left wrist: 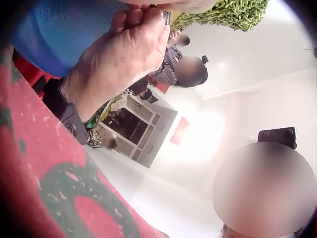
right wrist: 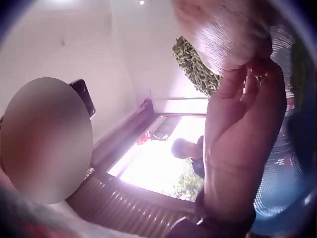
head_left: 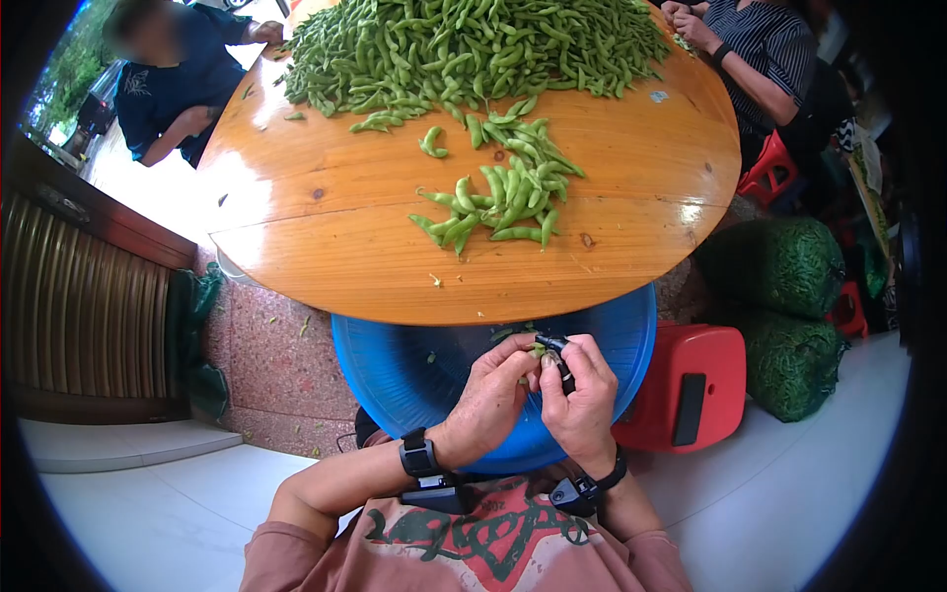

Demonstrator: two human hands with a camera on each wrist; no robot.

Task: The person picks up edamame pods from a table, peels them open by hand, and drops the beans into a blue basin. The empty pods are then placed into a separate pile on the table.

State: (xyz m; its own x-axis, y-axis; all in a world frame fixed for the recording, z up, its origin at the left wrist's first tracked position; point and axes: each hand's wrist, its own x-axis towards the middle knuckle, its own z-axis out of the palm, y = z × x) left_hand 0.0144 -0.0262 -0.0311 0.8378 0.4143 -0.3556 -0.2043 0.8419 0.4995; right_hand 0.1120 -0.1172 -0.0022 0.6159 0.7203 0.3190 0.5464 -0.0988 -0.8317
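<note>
Above a blue basin (head_left: 395, 380), both hands meet close together. The left hand (head_left: 485, 400) pinches a green pod (head_left: 536, 350) between thumb and fingers. The right hand (head_left: 580, 403) has its fingers curled round a small black tool (head_left: 558, 357), whose end touches or nearly touches the pod. In the left wrist view the right hand (left wrist: 121, 57) shows from the side, a bit of the tool (left wrist: 167, 18) at its fingertips. The right wrist view shows the left hand (right wrist: 242, 114) behind the right hand (right wrist: 225, 34), the pod hidden. A small group of pods (head_left: 513, 192) lies on the table (head_left: 335, 237).
A large heap of pods (head_left: 473, 49) covers the table's far side. Two people (head_left: 178, 79) (head_left: 760, 59) sit at its far left and far right. A red stool (head_left: 725, 380) stands right of the basin, with full green net sacks (head_left: 779, 266) beyond. A few pods lie in the basin.
</note>
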